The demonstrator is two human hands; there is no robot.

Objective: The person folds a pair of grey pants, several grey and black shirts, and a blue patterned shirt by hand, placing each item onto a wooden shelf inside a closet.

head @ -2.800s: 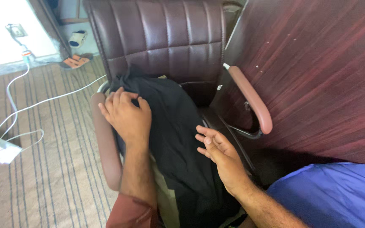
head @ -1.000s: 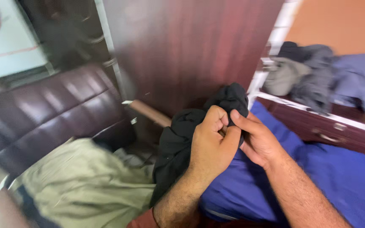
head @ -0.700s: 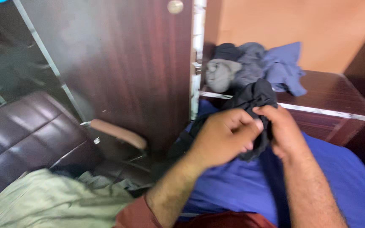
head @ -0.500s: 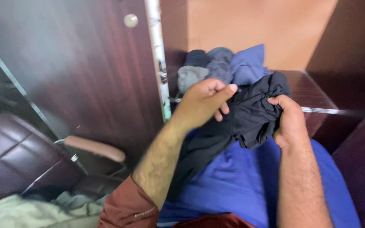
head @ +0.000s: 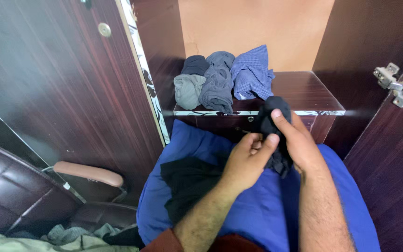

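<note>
Both hands, left hand (head: 246, 161) and right hand (head: 299, 144), are pinching the crumpled black cloth garment (head: 276, 133) tightly. It is trailing down-left from the grip, just before the dark wooden shelf (head: 304, 88).

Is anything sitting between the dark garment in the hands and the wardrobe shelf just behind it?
Nothing visible does. Both hands, left hand and right hand, grip the black garment right before the shelf. The folded clothes lie at its left; the right part is bare.

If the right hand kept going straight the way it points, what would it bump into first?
The right hand points up and away, so probably the patterned front edge of the wooden shelf, right behind the black cloth it grips. Depth is hard to judge.
</note>
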